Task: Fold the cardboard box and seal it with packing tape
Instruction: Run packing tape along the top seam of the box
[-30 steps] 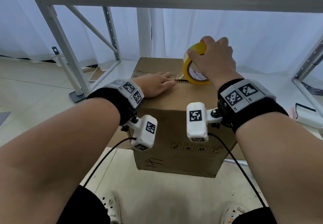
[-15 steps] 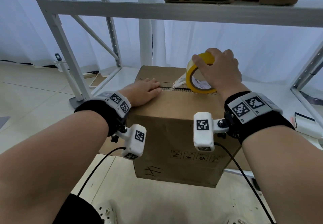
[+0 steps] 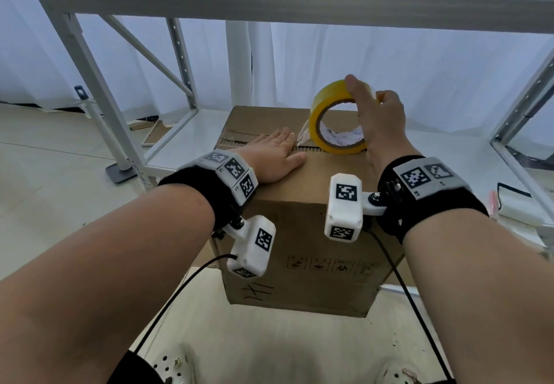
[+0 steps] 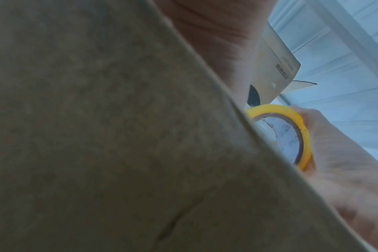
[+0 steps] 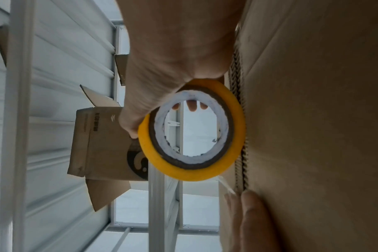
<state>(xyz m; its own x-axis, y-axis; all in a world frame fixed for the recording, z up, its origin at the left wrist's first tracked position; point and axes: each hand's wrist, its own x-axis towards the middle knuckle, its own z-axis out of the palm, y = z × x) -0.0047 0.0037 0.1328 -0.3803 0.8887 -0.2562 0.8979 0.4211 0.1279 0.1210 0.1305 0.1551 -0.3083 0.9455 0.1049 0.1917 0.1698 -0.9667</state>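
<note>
On the box seam, right hand grips tape roll.

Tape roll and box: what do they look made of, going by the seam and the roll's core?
Box: brown corrugated cardboard, matte; the fluted edges show along the top seam. Tape roll: glossy yellowish plastic film, probably clear in a single layer, since the pulled strip looks transparent; its core looks like paper or card, white-lined with print.

Left hand: flat, fingers straight, palm down. Right hand: raised, thumb up, fingers curled in a grip. Both forearms extended forward.
</note>
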